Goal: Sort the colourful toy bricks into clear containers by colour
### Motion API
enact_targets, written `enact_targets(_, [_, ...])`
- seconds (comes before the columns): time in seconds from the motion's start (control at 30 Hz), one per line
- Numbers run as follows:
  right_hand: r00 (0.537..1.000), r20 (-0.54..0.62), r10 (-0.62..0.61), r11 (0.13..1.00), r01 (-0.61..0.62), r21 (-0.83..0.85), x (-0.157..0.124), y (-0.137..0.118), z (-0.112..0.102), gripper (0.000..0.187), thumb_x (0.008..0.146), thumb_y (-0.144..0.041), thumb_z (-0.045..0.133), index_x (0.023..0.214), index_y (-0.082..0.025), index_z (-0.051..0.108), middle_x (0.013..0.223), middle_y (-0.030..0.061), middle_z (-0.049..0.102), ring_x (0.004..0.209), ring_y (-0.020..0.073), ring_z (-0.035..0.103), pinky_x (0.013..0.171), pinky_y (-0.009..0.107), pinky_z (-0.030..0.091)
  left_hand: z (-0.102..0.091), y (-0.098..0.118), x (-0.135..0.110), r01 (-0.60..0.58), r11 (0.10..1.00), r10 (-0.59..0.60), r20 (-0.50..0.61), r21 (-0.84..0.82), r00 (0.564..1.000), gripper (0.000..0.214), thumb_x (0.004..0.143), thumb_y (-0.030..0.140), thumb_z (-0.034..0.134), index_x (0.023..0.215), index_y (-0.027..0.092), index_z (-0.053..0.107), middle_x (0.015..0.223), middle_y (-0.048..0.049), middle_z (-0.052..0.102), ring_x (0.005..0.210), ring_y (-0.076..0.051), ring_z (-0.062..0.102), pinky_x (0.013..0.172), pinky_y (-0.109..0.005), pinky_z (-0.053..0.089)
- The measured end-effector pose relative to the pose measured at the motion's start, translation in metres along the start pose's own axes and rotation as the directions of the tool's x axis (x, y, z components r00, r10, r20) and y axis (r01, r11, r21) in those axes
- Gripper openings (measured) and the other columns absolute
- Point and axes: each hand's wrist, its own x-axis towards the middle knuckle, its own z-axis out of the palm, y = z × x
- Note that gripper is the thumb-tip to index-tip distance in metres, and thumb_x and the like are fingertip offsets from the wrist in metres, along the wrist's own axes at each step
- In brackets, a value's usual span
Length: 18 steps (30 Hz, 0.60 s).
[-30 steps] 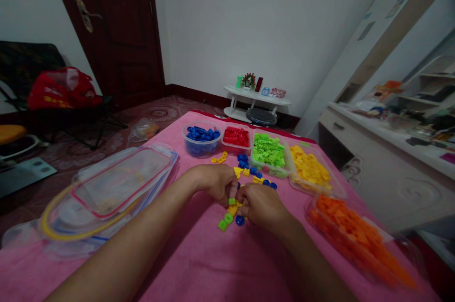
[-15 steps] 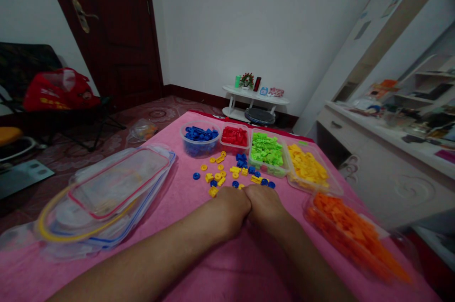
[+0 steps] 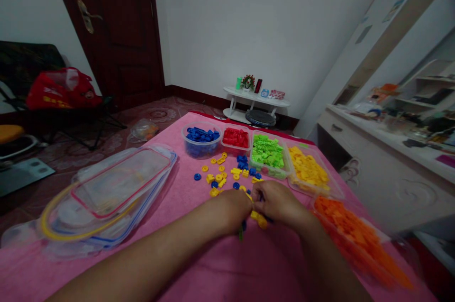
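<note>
My left hand (image 3: 232, 209) is closed, low over the pink cloth, and bits of green and blue plastic stick out below its fingers. Touching it on the right, my right hand (image 3: 279, 202) has its fingers bent in a pinch, with a small dark blue building-block piece between them. Most of what both hands hold is hidden. Yellow building-block pieces (image 3: 259, 219) show just under the right hand. Beyond the hands lie loose yellow wheels (image 3: 205, 169), blue wheels (image 3: 197, 177) and dark blue blocks (image 3: 242, 162).
Tubs of blue (image 3: 202, 135), red (image 3: 236, 138), green (image 3: 268, 150), yellow (image 3: 308, 167) and orange pieces (image 3: 359, 235) curve around the far and right sides of the table. Stacked clear lids (image 3: 122, 183) lie at the left. A dresser (image 3: 337, 126) stands on the right.
My hands have shifted slightly apart, the right one rightwards with its fingers loosened. Yellow, blue and green pieces now show between and below them.
</note>
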Motion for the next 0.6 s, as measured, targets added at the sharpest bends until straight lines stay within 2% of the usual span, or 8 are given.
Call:
enact_targets(0.07, [0.999, -0.054, -0.004, 0.993, 0.01, 0.115, 0.0, 0.004, -0.004, 0.005, 0.066, -0.014, 0.058, 0.07, -0.015, 0.061, 0.067, 0.0016, 0.063, 0.058, 0.0106, 0.052, 0.052, 0.02, 0.03, -0.016, -0.012, -0.007, 0.027, 0.993, -0.01, 0.148, -0.113, 0.989, 0.013, 0.056, 0.002, 0.065, 0.059, 0.015, 0.062, 0.062, -0.0037, 0.067, 0.06, -0.018, 0.063, 0.056, -0.025, 0.048])
enact_targets(0.13, [0.998, -0.052, -0.033, 0.974, 0.044, 0.224, -0.002, 0.002, -0.007, 0.008, 0.066, -0.011, 0.056, 0.072, -0.014, 0.06, 0.063, 0.0002, 0.061, 0.055, 0.0091, 0.05, 0.05, 0.019, 0.03, -0.03, -0.029, -0.01, 0.1, 0.912, -0.022, 0.197, -0.397, 0.98, 0.015, 0.059, 0.003, 0.063, 0.066, 0.016, 0.063, 0.06, -0.0002, 0.066, 0.052, -0.014, 0.061, 0.05, -0.022, 0.048])
enact_targets(0.2, [0.993, -0.009, -0.12, 0.95, 0.117, 0.291, -0.005, -0.006, -0.008, 0.018, 0.066, -0.01, 0.054, 0.08, -0.015, 0.063, 0.063, -0.0009, 0.061, 0.055, 0.009, 0.05, 0.051, 0.019, 0.031, -0.038, -0.044, -0.009, 0.125, 0.727, -0.055, 0.124, -0.675, 0.991, 0.016, 0.063, 0.005, 0.063, 0.074, 0.015, 0.064, 0.058, 0.001, 0.064, 0.047, -0.012, 0.06, 0.048, -0.021, 0.049])
enact_targets(0.3, [0.96, 0.062, -0.273, 0.931, 0.248, 0.267, -0.011, -0.022, -0.002, 0.032, 0.066, -0.008, 0.049, 0.089, -0.02, 0.068, 0.069, -0.001, 0.066, 0.061, 0.0105, 0.054, 0.055, 0.02, 0.031, -0.043, -0.059, 0.0, 0.0, 0.387, -0.183, -0.077, -0.922, 0.98, 0.015, 0.064, 0.009, 0.07, 0.077, 0.012, 0.062, 0.058, -0.0002, 0.063, 0.046, -0.01, 0.06, 0.048, -0.018, 0.05])
enact_targets(0.4, [0.935, 0.116, -0.335, 0.936, 0.317, 0.152, -0.016, -0.035, 0.012, 0.029, 0.065, -0.009, 0.05, 0.082, -0.022, 0.07, 0.079, 0.0003, 0.07, 0.074, 0.0133, 0.058, 0.061, 0.022, 0.032, -0.042, -0.061, 0.011, -0.234, -0.011, -0.382, -0.212, -0.972, 0.9, 0.015, 0.065, 0.006, 0.071, 0.075, 0.01, 0.061, 0.066, -0.0026, 0.064, 0.055, -0.01, 0.064, 0.056, -0.017, 0.054])
enact_targets(0.47, [0.941, 0.119, -0.318, 0.947, 0.31, 0.082, -0.019, -0.041, 0.022, 0.027, 0.065, -0.011, 0.051, 0.083, -0.021, 0.07, 0.085, 0.0012, 0.07, 0.079, 0.0148, 0.058, 0.065, 0.024, 0.033, -0.042, -0.06, 0.017, -0.331, -0.242, -0.469, -0.188, -0.912, 0.863, 0.01, 0.07, 0.001, 0.064, 0.076, 0.009, 0.06, 0.07, -0.0049, 0.065, 0.062, -0.01, 0.065, 0.063, -0.018, 0.056])
enact_targets(0.53, [0.952, 0.093, -0.293, 0.956, 0.291, 0.033, -0.021, -0.045, 0.029, 0.025, 0.068, -0.012, 0.05, 0.083, -0.02, 0.069, 0.085, 0.0024, 0.069, 0.08, 0.0149, 0.057, 0.066, 0.025, 0.032, -0.042, -0.059, 0.02, -0.347, -0.415, -0.485, -0.119, -0.841, 0.867, 0.009, 0.076, 0.0, 0.054, 0.077, 0.008, 0.059, 0.073, -0.0078, 0.065, 0.068, -0.013, 0.066, 0.067, -0.02, 0.057])
enact_targets(0.6, [0.96, 0.063, -0.274, 0.961, 0.275, 0.001, -0.02, -0.046, 0.031, 0.021, 0.071, -0.013, 0.049, 0.079, -0.018, 0.067, 0.081, 0.0035, 0.068, 0.075, 0.0143, 0.056, 0.064, 0.025, 0.031, -0.043, -0.059, 0.021, -0.348, -0.523, -0.471, -0.076, -0.778, 0.879, 0.011, 0.08, 0.004, 0.047, 0.079, 0.007, 0.058, 0.076, -0.0103, 0.064, 0.072, -0.016, 0.067, 0.07, -0.025, 0.058])
